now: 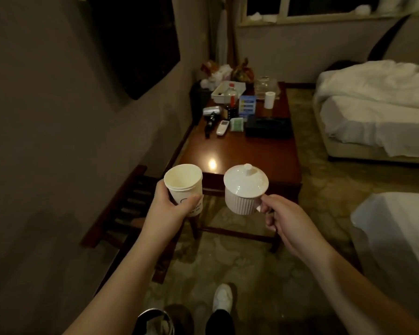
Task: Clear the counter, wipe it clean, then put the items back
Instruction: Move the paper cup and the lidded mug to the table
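Note:
My left hand (pixel 166 210) grips a white paper cup (pixel 183 183), open end up, held in the air just before the near edge of the dark red wooden counter (pixel 240 153). My right hand (pixel 282 220) holds a white ribbed ceramic mug (pixel 242 199) by its handle; a knobbed lid (pixel 246 180) sits on it. Both cups hang side by side in front of the counter. The near half of the counter top is bare and shiny.
The counter's far half carries a hair dryer (pixel 211 112), a remote (pixel 222 127), a black tissue box (pixel 267 128), a white tray (pixel 228 90), a bottle (pixel 230 94) and a paper roll (pixel 269 99). A luggage rack (pixel 121 209) stands left, beds (pixel 377 110) right.

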Demonstrator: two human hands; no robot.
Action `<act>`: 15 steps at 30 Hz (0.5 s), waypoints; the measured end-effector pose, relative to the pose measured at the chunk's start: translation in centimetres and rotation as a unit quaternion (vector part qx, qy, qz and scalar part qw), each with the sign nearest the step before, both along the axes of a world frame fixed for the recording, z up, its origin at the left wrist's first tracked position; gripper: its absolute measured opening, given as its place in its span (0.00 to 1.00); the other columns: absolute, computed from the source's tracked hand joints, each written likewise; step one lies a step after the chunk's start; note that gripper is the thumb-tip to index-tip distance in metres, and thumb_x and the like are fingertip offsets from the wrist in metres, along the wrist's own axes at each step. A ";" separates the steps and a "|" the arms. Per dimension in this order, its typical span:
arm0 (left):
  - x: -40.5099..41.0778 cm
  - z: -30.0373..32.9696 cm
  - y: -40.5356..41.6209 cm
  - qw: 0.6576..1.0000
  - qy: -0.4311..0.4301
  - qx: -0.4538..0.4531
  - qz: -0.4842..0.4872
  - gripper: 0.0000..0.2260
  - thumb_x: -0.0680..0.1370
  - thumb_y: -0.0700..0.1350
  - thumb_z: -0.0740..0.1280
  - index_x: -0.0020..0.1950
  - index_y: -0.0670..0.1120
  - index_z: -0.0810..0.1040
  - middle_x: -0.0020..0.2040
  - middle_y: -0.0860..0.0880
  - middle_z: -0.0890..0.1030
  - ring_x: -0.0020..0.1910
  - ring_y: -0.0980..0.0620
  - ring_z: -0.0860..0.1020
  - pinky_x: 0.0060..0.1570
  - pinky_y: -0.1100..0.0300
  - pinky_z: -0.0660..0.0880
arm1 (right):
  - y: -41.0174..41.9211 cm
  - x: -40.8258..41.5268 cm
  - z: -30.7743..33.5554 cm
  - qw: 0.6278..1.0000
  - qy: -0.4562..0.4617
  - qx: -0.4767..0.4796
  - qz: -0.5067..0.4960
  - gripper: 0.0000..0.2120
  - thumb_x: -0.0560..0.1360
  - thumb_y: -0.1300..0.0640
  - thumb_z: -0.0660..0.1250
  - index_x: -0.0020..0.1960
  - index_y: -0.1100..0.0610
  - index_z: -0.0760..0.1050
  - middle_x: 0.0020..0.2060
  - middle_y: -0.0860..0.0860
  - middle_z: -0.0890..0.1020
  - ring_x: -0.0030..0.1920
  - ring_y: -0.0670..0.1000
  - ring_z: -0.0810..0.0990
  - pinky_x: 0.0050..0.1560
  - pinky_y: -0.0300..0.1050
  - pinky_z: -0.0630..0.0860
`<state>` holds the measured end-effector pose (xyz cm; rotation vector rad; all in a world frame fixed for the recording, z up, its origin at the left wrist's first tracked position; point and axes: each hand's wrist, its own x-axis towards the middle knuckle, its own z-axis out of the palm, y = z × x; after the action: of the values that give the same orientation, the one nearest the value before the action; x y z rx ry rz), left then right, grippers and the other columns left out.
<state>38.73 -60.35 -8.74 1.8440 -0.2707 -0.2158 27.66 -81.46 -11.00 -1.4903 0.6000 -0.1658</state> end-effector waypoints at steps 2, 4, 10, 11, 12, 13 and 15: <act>2.9 -1.2 -2.1 1.000 0.014 0.000 -0.015 0.33 0.71 0.53 0.74 0.71 0.59 0.60 0.60 0.59 0.71 0.60 0.53 0.73 0.57 0.52 0.75 | -1.6 1.9 -1.1 1.000 0.004 0.006 -0.018 0.16 0.80 0.49 0.60 0.38 0.56 0.75 0.32 0.48 0.73 0.32 0.47 0.69 0.36 0.43 0.67; 6.6 -2.5 -4.2 0.999 0.019 -0.002 -0.034 0.35 0.71 0.53 0.74 0.72 0.59 0.58 0.60 0.60 0.70 0.61 0.54 0.72 0.60 0.51 0.75 | -3.3 4.5 -2.1 0.999 0.007 0.001 -0.035 0.16 0.81 0.50 0.59 0.39 0.57 0.75 0.33 0.51 0.72 0.33 0.48 0.69 0.38 0.46 0.66; 19.3 -6.3 -10.8 0.996 0.057 0.021 -0.065 0.37 0.72 0.51 0.74 0.73 0.56 0.56 0.61 0.59 0.68 0.63 0.56 0.68 0.62 0.53 0.71 | -8.3 15.3 -5.0 0.997 0.031 0.000 -0.077 0.15 0.80 0.50 0.59 0.39 0.57 0.74 0.35 0.55 0.73 0.34 0.51 0.70 0.41 0.50 0.66; 21.3 -6.9 -11.9 0.995 0.063 0.028 -0.068 0.36 0.72 0.50 0.74 0.73 0.55 0.57 0.62 0.59 0.68 0.63 0.56 0.68 0.62 0.53 0.71 | -9.1 17.1 -5.6 0.996 0.036 0.007 -0.084 0.15 0.80 0.49 0.59 0.40 0.57 0.74 0.35 0.55 0.73 0.34 0.50 0.69 0.41 0.50 0.66; 23.3 -7.6 -13.0 0.994 0.069 0.035 -0.071 0.36 0.72 0.49 0.75 0.73 0.55 0.57 0.62 0.58 0.68 0.63 0.56 0.68 0.61 0.54 0.71 | -9.9 18.9 -6.2 0.995 0.038 0.014 -0.091 0.15 0.80 0.49 0.59 0.40 0.56 0.75 0.34 0.54 0.73 0.33 0.50 0.69 0.41 0.50 0.66; 25.3 -8.3 -14.1 0.994 0.074 0.042 -0.073 0.36 0.71 0.49 0.75 0.73 0.54 0.57 0.62 0.57 0.68 0.63 0.55 0.68 0.60 0.56 0.71 | -10.7 20.5 -7.0 0.994 0.042 0.017 -0.095 0.15 0.80 0.49 0.59 0.40 0.56 0.75 0.32 0.53 0.72 0.33 0.50 0.69 0.41 0.51 0.66; 28.9 -9.8 -16.2 0.992 0.081 0.055 -0.076 0.36 0.71 0.48 0.76 0.72 0.54 0.58 0.63 0.56 0.69 0.62 0.55 0.68 0.55 0.58 0.70 | -12.3 23.7 -8.7 0.993 0.059 0.009 -0.100 0.15 0.80 0.48 0.59 0.41 0.57 0.75 0.29 0.51 0.71 0.33 0.50 0.69 0.43 0.51 0.66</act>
<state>67.64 -76.57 -18.58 1.9026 -0.2904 -0.4917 51.41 -93.74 -19.69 -1.4281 0.8440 -0.2274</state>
